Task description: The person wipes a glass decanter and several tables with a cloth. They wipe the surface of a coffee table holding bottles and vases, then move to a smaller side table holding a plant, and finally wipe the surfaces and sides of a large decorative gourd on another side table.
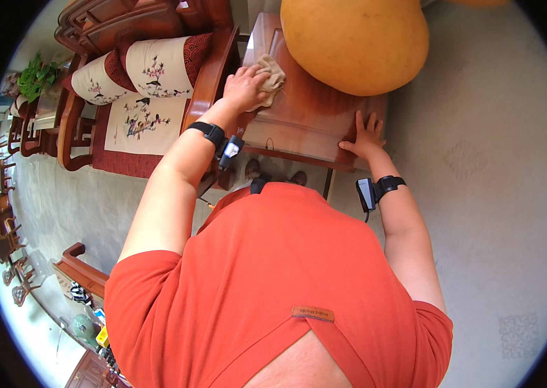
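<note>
My left hand [245,88] grips a crumpled beige cloth [269,80] and presses it on the top of a polished reddish-brown wooden cabinet [297,109], near its left edge. Close to the cabinet's front right corner, my right hand [366,136] rests on the wood with its fingers spread and nothing in it. A very large orange gourd or pumpkin [358,43] sits on the same cabinet, beyond both hands. Its far part is cut off by the picture's upper edge.
Left of the cabinet stands a carved wooden armchair or settee [210,89] with embroidered cushions [157,68]. A green potted plant [38,77] is farther left. Behind on the left are a green vase [83,326] and wooden chairs [23,283]. Grey floor [472,218] extends to the right.
</note>
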`<state>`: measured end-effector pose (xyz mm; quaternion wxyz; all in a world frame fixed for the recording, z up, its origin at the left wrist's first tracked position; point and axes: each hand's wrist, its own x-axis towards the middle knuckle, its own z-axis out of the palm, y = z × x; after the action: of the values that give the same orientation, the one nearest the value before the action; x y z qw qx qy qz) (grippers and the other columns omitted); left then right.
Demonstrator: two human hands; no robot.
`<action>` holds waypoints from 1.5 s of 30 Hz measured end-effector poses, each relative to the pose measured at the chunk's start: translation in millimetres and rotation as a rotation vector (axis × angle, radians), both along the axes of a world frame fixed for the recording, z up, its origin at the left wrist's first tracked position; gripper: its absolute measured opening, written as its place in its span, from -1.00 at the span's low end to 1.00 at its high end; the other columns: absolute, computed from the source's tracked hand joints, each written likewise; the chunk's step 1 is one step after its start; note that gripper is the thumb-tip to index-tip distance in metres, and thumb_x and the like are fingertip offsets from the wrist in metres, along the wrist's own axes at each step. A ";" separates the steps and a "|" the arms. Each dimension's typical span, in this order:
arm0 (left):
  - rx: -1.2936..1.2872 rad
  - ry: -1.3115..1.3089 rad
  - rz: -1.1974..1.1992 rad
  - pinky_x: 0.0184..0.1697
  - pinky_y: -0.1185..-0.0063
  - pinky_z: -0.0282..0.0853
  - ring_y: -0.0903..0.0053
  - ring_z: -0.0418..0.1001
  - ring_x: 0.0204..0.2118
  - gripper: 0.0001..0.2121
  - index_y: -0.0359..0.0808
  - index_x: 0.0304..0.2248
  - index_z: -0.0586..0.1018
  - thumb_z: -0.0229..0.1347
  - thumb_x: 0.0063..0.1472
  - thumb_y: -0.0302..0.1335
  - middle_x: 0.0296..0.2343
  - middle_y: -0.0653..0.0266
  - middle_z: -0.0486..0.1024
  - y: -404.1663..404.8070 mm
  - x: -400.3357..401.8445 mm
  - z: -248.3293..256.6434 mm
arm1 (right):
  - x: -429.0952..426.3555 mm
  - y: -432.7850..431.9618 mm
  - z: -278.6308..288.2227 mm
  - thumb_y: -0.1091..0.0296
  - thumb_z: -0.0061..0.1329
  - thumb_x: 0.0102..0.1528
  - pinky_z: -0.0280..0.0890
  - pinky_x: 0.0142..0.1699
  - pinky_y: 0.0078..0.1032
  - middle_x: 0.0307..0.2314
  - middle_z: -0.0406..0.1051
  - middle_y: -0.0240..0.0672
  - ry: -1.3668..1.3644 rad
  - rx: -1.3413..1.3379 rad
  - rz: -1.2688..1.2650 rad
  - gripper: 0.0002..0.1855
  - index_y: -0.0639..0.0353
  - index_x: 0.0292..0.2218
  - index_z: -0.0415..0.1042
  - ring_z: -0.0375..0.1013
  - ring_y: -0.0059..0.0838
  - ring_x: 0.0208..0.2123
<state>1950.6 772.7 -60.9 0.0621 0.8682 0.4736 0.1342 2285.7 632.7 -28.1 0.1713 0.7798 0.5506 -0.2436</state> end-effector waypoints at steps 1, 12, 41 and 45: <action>0.005 0.000 -0.008 -0.05 0.31 0.31 0.33 0.26 0.09 -0.51 0.03 -0.04 0.51 0.22 -0.04 -0.19 0.06 0.40 0.33 -0.6 -1.5 0.8 | 0.2 -0.2 -0.2 -0.17 0.24 -0.12 -0.13 0.19 0.36 0.32 -0.58 -0.08 0.000 0.005 -0.008 0.28 -0.27 0.33 -0.43 -0.56 0.11 0.33; -0.079 0.000 -0.084 0.20 0.09 0.01 0.12 0.03 0.24 -0.29 -0.05 0.16 0.33 0.07 0.09 0.14 0.19 0.15 0.14 -26.4 12.4 30.4 | 115.9 34.4 -46.0 -0.16 0.08 0.03 -0.03 0.18 0.27 0.33 -0.34 -0.21 0.532 0.204 -0.282 0.00 -0.13 0.32 -0.15 -0.32 -0.03 0.34; -1.117 -1.060 0.211 0.11 -0.27 -0.13 0.11 -0.44 0.35 0.07 -0.04 0.30 -0.37 -0.05 0.05 0.34 0.32 0.25 -0.42 93.3 29.0 120.6 | -0.6 51.8 94.4 -0.43 -0.13 0.08 -0.05 0.14 0.29 0.28 -0.20 -0.26 1.497 0.797 -0.854 -0.05 -0.14 0.29 -0.14 -0.20 -0.09 0.30; -1.030 -1.077 0.257 0.15 -0.13 -0.05 0.12 -0.17 0.30 -0.01 -0.07 0.30 -0.07 -0.16 0.06 0.40 0.29 0.18 -0.14 84.4 30.4 113.0 | 3.3 48.0 87.3 -0.37 -0.14 0.11 -0.09 0.13 0.30 0.28 -0.18 -0.35 1.552 0.787 -0.790 -0.09 -0.19 0.29 -0.19 -0.21 -0.11 0.29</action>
<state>1981.0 857.1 52.1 0.6666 0.4819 0.4782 0.3079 2289.1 680.7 59.3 -0.6108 0.5319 0.2502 -0.5304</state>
